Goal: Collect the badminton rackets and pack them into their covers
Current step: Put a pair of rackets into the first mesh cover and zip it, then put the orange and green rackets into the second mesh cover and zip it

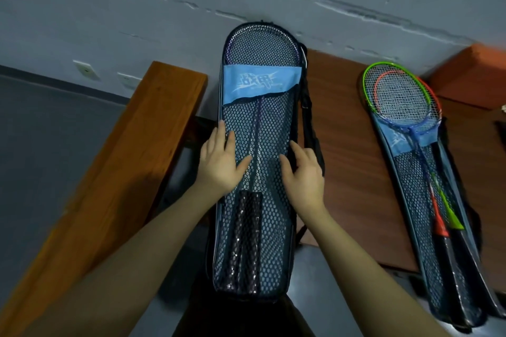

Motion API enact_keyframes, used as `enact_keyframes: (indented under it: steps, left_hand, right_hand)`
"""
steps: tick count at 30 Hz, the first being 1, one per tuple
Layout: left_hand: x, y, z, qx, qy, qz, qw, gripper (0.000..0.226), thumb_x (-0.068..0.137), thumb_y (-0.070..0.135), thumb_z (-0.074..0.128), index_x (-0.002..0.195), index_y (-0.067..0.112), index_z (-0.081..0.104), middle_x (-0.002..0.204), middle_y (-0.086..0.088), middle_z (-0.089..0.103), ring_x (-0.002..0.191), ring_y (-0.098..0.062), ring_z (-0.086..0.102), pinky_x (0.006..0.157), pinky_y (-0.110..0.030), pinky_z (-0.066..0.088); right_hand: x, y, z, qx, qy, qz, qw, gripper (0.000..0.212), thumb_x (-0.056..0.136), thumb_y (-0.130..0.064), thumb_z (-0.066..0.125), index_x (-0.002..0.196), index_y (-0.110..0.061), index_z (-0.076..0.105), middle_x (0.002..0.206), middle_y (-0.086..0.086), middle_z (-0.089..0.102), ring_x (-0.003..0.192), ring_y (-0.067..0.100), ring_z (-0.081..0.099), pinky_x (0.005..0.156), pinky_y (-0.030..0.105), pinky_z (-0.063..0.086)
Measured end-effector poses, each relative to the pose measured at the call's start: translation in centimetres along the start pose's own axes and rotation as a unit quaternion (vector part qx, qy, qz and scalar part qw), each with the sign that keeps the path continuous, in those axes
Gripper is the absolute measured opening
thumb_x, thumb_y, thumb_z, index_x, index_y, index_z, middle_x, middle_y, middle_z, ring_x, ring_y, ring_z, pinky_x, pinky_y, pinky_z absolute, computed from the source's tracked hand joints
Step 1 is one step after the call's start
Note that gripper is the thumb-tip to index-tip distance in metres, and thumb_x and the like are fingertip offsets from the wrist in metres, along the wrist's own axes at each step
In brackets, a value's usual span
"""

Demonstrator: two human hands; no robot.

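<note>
A blue mesh racket cover point(260, 117) lies lengthwise in front of me with purple rackets point(258, 128) inside, their dark grips point(245, 241) near its lower end. My left hand point(219, 161) rests flat on the cover's left side, fingers straight. On the cover's right side my right hand point(302, 172) lies with fingers loosely bent at its edge. To the right, a green racket point(368, 90) and an orange racket point(435, 101) lie on top of a second mesh cover point(427, 194), heads overlapping.
A wooden bench point(109, 172) runs along the left. The second cover lies on a dark wooden table point(350, 172). A black strap point(309, 123) hangs beside the first cover. An orange block point(471, 74) sits at the far right against the grey wall.
</note>
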State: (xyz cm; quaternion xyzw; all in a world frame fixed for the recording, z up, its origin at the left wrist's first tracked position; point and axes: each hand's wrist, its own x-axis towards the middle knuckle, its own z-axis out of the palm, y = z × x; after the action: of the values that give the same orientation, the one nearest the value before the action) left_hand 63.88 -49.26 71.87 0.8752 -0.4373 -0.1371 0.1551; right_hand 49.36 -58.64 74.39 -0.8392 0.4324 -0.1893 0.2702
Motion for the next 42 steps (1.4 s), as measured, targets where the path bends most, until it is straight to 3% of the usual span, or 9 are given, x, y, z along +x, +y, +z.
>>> enact_keyframes:
  steps: [4, 8, 11, 14, 17, 25, 31, 37, 42]
  left_hand:
    - [0.9, -0.9, 0.4, 0.054, -0.052, -0.013, 0.997, 0.081, 0.089, 0.064, 0.024, 0.147, 0.011, 0.006, 0.156, -0.007, -0.012, 0.143, -0.022, -0.008, 0.115, -0.041, 0.001]
    - [1.0, -1.1, 0.6, 0.079, -0.042, -0.012, 0.996, 0.081, 0.087, 0.067, 0.018, 0.147, 0.013, 0.008, 0.156, -0.003, -0.008, 0.143, -0.021, -0.007, 0.115, -0.043, -0.001]
    - [0.7, -1.1, 0.3, 0.076, -0.022, -0.008, 0.997, 0.076, 0.09, 0.063, 0.023, 0.145, 0.011, 0.018, 0.157, -0.004, 0.003, 0.143, -0.024, 0.001, 0.114, -0.044, 0.005]
    - [0.6, 0.2, -0.6, 0.055, 0.033, 0.036, 0.997, 0.068, 0.089, 0.054, 0.026, 0.132, 0.005, 0.046, 0.147, -0.014, 0.035, 0.136, -0.033, 0.028, 0.108, -0.048, 0.022]
    - [0.9, 2.9, -1.1, 0.025, 0.055, 0.062, 0.996, 0.062, 0.086, 0.047, 0.028, 0.123, 0.004, 0.055, 0.133, -0.018, 0.051, 0.126, -0.036, 0.043, 0.101, -0.049, 0.032]
    - [2.4, 15.3, 1.1, -0.037, 0.054, 0.101, 0.993, 0.05, 0.09, 0.038, 0.031, 0.123, 0.007, 0.055, 0.124, -0.012, 0.056, 0.116, -0.033, 0.046, 0.097, -0.044, 0.032]
    - [3.6, 28.0, 7.3, -0.065, -0.027, 0.094, 0.993, 0.04, 0.096, 0.029, 0.04, 0.134, 0.018, 0.044, 0.133, -0.001, 0.047, 0.122, -0.022, 0.039, 0.102, -0.035, 0.025]
    - [3.7, 35.9, 12.7, -0.145, -0.077, 0.018, 0.986, 0.043, 0.091, 0.033, 0.043, 0.127, 0.011, 0.051, 0.124, -0.009, 0.052, 0.117, -0.028, 0.047, 0.1, -0.041, 0.036]
    - [2.9, 38.3, 16.5, -0.155, -0.087, -0.055, 0.983, 0.054, 0.083, 0.032, 0.05, 0.13, 0.006, 0.048, 0.12, -0.021, 0.05, 0.109, -0.038, 0.049, 0.097, -0.043, 0.04]
  right_hand:
    - [0.3, 0.1, 0.1, -0.109, -0.006, -0.036, 0.993, 0.039, 0.096, -0.029, 0.046, 0.133, -0.016, 0.047, 0.109, 0.007, 0.053, 0.099, 0.028, 0.054, 0.082, 0.043, 0.041]
    - [0.2, 1.9, 1.1, -0.254, -0.1, 0.016, 0.962, 0.048, 0.096, -0.047, 0.035, 0.137, -0.023, 0.042, 0.141, 0.012, 0.034, 0.127, 0.032, 0.032, 0.102, 0.049, 0.023]
    - [0.5, 3.0, 1.2, -0.246, -0.152, 0.01, 0.957, 0.051, 0.095, -0.052, 0.032, 0.141, -0.031, 0.034, 0.154, 0.006, 0.017, 0.137, 0.031, 0.019, 0.107, 0.051, 0.016]
    - [0.9, 3.9, 0.3, -0.144, -0.135, -0.038, 0.98, 0.043, 0.096, -0.039, 0.042, 0.137, -0.029, 0.042, 0.144, 0.006, 0.036, 0.131, 0.029, 0.032, 0.102, 0.045, 0.023]
    - [1.2, 5.2, -1.3, -0.057, -0.068, -0.059, 0.994, 0.038, 0.093, -0.026, 0.047, 0.131, -0.02, 0.051, 0.124, 0.006, 0.052, 0.115, 0.027, 0.048, 0.089, 0.04, 0.034]
    - [2.9, 15.0, -9.1, -0.036, -0.025, 0.0, 0.999, 0.04, 0.09, -0.016, 0.052, 0.13, -0.008, 0.049, 0.121, 0.01, 0.054, 0.111, 0.03, 0.053, 0.089, 0.043, 0.047]
    - [4.1, 26.4, -17.7, -0.021, 0.034, 0.062, 0.997, 0.03, 0.088, -0.013, 0.058, 0.117, -0.006, 0.059, 0.1, 0.015, 0.062, 0.09, 0.034, 0.06, 0.075, 0.044, 0.05]
    - [3.9, 34.0, -21.9, -0.115, -0.029, 0.098, 0.988, 0.034, 0.09, -0.025, 0.055, 0.12, -0.01, 0.056, 0.115, 0.013, 0.06, 0.102, 0.035, 0.059, 0.08, 0.043, 0.045]
    - [3.6, 35.6, -21.9, -0.138, -0.09, 0.078, 0.983, 0.025, 0.091, -0.03, 0.053, 0.107, -0.011, 0.056, 0.105, 0.01, 0.063, 0.098, 0.034, 0.058, 0.077, 0.039, 0.038]
